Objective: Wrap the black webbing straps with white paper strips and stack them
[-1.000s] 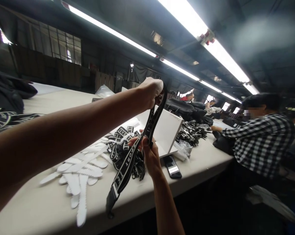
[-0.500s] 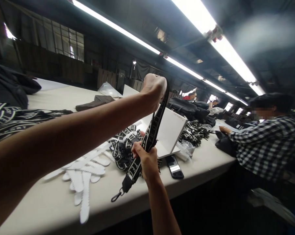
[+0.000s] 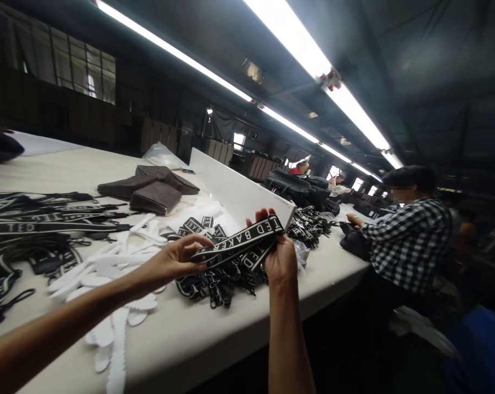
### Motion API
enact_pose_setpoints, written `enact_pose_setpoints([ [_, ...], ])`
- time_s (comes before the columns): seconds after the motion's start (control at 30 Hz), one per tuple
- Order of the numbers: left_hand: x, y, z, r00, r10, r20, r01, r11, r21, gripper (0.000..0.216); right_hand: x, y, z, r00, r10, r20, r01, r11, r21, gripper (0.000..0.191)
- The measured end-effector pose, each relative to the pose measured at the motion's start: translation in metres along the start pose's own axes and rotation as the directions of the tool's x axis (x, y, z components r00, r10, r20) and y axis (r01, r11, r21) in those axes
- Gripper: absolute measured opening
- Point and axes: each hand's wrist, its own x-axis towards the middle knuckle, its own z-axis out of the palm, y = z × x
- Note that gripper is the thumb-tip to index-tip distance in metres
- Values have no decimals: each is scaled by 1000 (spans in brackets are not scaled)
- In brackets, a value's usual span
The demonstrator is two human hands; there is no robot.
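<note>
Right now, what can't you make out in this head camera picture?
Head view, right hand: its fingers are partly hidden behind the held strap.
Head view, strap pile: partly covered by the held strap.
Head view, lowest white strip: end cut off by the bottom edge.
Head view, dark item: cut off by the left edge.
Head view, far worker in red: mostly hidden behind black bags.

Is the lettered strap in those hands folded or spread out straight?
Folded: the strap bends back at the right hand, and another lettered layer shows under the top one.
</note>
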Motion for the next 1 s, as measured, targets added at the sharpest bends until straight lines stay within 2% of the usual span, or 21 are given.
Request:
enact_pose_setpoints([
  [0.07, -10, -20, 19, 995, 90, -41, -91, 996, -19, 41, 2, 7, 9, 999, 44, 26, -45, 997, 57, 26],
  [0.13, -19, -31, 34, 984, 145, -105, -148, 989, -18, 41, 5, 15, 16, 999, 31, 34, -33, 997, 76, 26],
  [0.23, -34, -31, 43, 986, 99, -134, -104, 994, -35, 40, 11, 25, 19, 995, -77, 68, 74, 996, 46, 30],
  [0.33, -43, -18, 35, 982, 12, -188, -24, 998, -60, 43, 16, 34, 19, 975, -165, 146, 168, 986, -7, 37],
  [0.47, -47, 1, 9, 960, -85, -266, 57, 992, -109, 43, 18, 47, 25, 947, -211, 243, 239, 967, -89, 36],
  [0.57, -52, 0, -5, 974, -141, -180, 105, 975, -193, 48, 18, 58, 34, 934, -220, 283, 253, 963, -88, 33],
  [0.67, -53, -16, -7, 979, -165, -117, 143, 973, -179, 55, 15, 70, 49, 937, -247, 247, 254, 967, 1, 30],
  [0.73, -50, -28, -7, 976, -145, -160, 124, 983, -135, 61, 11, 80, 59, 941, -264, 213, 256, 965, 62, 28],
  [0.83, -43, -32, -16, 968, 16, -250, -20, 1000, -12, 71, 4, 96, 73, 948, -259, 184, 250, 966, 70, 28],
  [0.9, -39, -24, -25, 974, 103, -200, -108, 994, -15, 72, -1, 105, 80, 952, -252, 175, 246, 968, 53, 28],
  [1.0, -43, -7, -29, 995, 95, -35, -99, 985, -141, 58, -8, 115, 85, 951, -255, 173, 247, 967, 67, 25],
])
